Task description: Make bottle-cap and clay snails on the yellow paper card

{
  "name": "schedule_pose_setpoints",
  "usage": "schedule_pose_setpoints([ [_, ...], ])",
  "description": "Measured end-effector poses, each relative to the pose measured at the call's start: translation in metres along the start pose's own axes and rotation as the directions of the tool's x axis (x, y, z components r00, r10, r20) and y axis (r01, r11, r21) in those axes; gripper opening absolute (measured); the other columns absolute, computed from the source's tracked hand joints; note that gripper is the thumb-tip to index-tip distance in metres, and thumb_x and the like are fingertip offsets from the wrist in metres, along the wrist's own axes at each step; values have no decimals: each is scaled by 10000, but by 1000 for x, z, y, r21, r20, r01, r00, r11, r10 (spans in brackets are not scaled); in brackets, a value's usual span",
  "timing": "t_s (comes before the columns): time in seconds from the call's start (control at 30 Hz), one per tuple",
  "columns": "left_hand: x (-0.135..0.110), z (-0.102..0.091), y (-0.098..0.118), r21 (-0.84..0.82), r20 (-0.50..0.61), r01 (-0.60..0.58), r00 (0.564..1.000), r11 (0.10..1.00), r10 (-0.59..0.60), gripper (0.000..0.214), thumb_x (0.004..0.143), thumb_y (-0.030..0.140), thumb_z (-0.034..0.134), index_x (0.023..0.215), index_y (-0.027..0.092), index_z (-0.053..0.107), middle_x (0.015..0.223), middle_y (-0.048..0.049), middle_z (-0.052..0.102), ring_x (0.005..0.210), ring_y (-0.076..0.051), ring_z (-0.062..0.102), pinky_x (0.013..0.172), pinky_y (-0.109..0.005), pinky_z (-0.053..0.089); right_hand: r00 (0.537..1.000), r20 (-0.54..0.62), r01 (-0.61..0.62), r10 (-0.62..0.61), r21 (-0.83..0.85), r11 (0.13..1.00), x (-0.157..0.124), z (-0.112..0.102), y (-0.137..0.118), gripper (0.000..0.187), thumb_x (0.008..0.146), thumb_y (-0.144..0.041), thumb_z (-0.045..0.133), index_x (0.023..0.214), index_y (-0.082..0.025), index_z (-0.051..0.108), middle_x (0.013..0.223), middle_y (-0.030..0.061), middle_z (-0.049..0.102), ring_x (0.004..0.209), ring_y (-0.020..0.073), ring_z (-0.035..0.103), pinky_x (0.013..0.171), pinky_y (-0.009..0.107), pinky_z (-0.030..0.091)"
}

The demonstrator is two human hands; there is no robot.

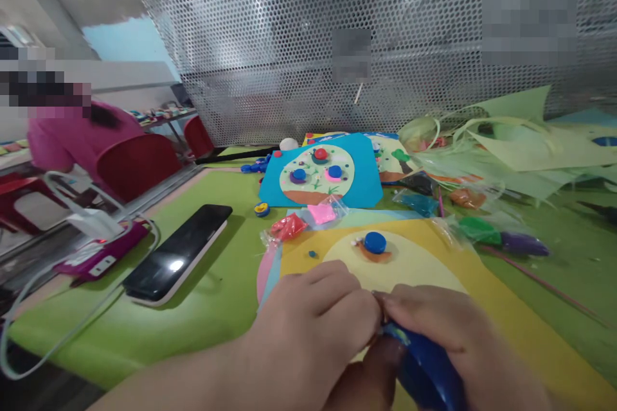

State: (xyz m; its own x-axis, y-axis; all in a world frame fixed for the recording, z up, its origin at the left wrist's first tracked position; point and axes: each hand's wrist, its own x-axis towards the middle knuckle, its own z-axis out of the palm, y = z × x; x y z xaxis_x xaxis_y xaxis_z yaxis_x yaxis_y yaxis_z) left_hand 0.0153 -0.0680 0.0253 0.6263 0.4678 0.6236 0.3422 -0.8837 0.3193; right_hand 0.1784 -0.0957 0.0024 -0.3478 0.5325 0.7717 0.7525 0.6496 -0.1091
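Observation:
My left hand and my right hand meet low in the view, both with fingers curled. They close together on a blue object, only partly visible under my right hand. They hover over a yellow sheet bearing a pale oval with a blue bottle cap stuck on a brown shape. Beyond lies a blue card with a pale circle and several red and blue caps on it.
A black phone lies on the green table at left, next to a pink device with a white cable. Small bags of coloured clay and green paper scraps lie around. A person in pink sits at far left. Perforated metal screen behind.

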Motion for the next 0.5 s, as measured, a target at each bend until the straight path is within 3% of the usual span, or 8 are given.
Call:
schedule_pose_setpoints([
  [0.17,3,-8,3,-94,116,131,986,987,-120,276,779,53,449,550,181,363,521,46,406,471,-69,358,421,-177,290,991,-115,73,-68,41,996,5,7,-2,322,968,-332,192,922,-183,473,601,34,663,508,179,637,455,245,501],
  [0.3,2,-9,2,-108,175,137,978,985,-117,283,808,65,428,548,173,400,516,36,431,486,-78,385,434,-171,312,971,-148,191,-187,9,982,6,11,4,290,942,-291,248,825,-202,498,526,25,615,459,185,615,375,271,463],
  [0.5,1,-11,2,-161,234,157,965,974,-117,283,849,109,368,579,170,426,555,23,460,488,-76,418,444,-133,356,987,-120,119,-111,59,991,6,8,3,274,941,-276,240,779,-226,456,518,2,591,417,155,583,386,256,456],
])
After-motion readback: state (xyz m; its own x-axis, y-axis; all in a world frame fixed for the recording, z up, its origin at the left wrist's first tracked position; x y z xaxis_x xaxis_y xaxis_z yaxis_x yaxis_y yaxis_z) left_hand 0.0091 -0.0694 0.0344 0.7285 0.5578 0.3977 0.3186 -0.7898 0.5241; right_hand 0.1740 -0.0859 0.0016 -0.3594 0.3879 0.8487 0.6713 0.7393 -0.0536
